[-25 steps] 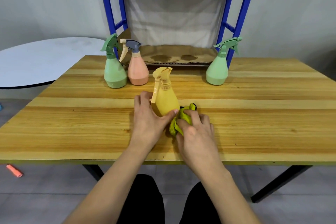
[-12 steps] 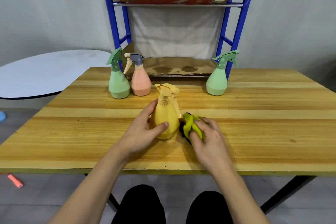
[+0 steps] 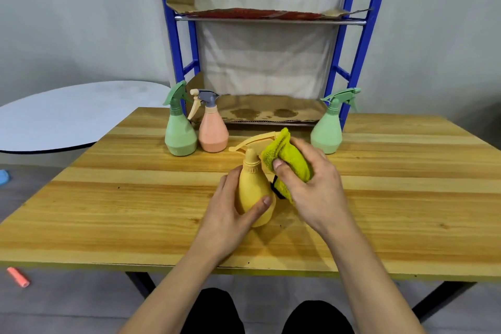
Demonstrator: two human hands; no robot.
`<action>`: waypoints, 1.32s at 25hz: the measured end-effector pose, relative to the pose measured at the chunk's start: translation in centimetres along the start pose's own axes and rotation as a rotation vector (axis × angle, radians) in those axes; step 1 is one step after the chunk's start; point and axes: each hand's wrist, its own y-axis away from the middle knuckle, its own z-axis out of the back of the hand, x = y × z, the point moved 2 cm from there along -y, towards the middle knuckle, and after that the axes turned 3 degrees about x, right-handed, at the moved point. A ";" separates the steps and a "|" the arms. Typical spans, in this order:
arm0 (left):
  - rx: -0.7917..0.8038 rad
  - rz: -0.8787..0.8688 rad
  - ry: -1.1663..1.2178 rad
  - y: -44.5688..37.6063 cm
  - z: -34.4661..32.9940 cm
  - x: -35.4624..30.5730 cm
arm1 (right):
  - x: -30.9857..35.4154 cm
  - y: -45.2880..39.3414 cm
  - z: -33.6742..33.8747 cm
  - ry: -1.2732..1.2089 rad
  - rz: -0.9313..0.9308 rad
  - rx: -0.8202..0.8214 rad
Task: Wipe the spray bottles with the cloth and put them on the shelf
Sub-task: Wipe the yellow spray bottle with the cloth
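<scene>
A yellow spray bottle (image 3: 252,190) stands upright in the middle of the wooden table (image 3: 135,206). My left hand (image 3: 230,214) grips its body from the left, thumb across the front. My right hand (image 3: 311,187) holds a folded yellow-green cloth (image 3: 288,156) against the bottle's trigger head and right side. A green bottle (image 3: 180,127) and a pink bottle (image 3: 212,127) stand side by side at the back left. Another green bottle (image 3: 329,127) stands at the back right. Behind them rises the blue shelf (image 3: 360,43).
The shelf's lower level holds stained cardboard (image 3: 265,112) at table height; a second level (image 3: 268,17) sits higher. A white round table (image 3: 67,114) stands to the left. An orange object (image 3: 17,276) lies on the floor below.
My right hand lifted the cloth from the table beside the bottle's base up to the trigger head. The left hand kept its hold on the yellow bottle, whose nozzle turned.
</scene>
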 end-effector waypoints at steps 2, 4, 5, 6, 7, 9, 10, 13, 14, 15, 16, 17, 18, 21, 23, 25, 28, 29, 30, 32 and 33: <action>0.016 -0.009 0.034 0.3 -0.1 0.4 | -0.2 -0.4 0.2 -0.054 0.004 0.056; -0.004 -0.004 0.020 0.4 -0.4 0.6 | -0.5 -0.3 0.5 -0.034 0.040 0.053; -0.011 0.004 0.011 0.5 -0.5 0.6 | -0.6 -0.1 0.6 -0.020 0.058 0.043; -0.016 0.011 0.004 0.6 -0.7 0.6 | -0.7 0.1 0.7 -0.005 0.075 0.038; -0.020 0.012 -0.001 0.7 -0.7 0.4 | -0.7 0.2 0.8 0.020 0.089 0.036; -0.014 0.014 0.001 0.6 -0.6 0.2 | -0.8 0.3 1.1 0.067 0.088 0.035; -0.011 0.013 0.006 0.6 -0.6 0.2 | -0.9 0.3 1.3 0.069 0.078 0.037; -0.021 0.024 0.002 0.8 -0.5 0.0 | -0.7 0.6 1.4 0.024 0.051 0.047; -0.014 0.032 0.004 0.9 -0.6 -0.1 | -0.8 0.7 1.5 0.025 0.044 0.048; -0.006 0.040 0.006 0.8 -0.6 -0.1 | -1.0 0.8 1.8 0.039 0.033 0.055; -0.001 0.049 0.006 0.8 -0.6 -0.1 | -1.4 1.0 2.1 0.070 0.018 0.066; 0.000 0.059 0.004 0.8 -0.5 0.0 | -1.9 1.4 2.4 0.115 0.007 0.078; 0.002 0.076 0.000 0.8 -0.3 -0.2 | -2.7 1.8 2.5 0.169 -0.002 0.090; 0.010 0.100 -0.015 0.4 -0.1 -0.9 | -4.9 3.2 3.1 0.312 -0.006 0.016; 0.007 0.114 -0.030 0.4 -0.1 -0.9 | -5.9 3.1 3.9 0.443 0.009 -0.079; 0.012 0.137 -0.041 0.8 0.3 -0.4 | -6.5 2.5 4.3 0.653 -0.047 -0.061; 0.042 0.171 -0.086 1.4 0.9 0.1 | -8.8 2.4 3.8 0.909 -0.126 0.083; 0.045 0.179 -0.092 1.2 0.9 0.1 | -9.6 2.2 3.8 0.911 -0.114 0.095; 0.047 0.185 -0.095 0.6 0.8 0.2 | -10.2 1.9 4.0 0.888 -0.101 0.087; 0.072 0.209 -0.120 -1.5 0.1 0.0 | -11.2 1.0 4.7 0.838 -0.111 0.081; 0.081 0.218 -0.143 -2.8 -0.5 -0.2 | -11.7 0.5 4.9 0.825 -0.130 0.089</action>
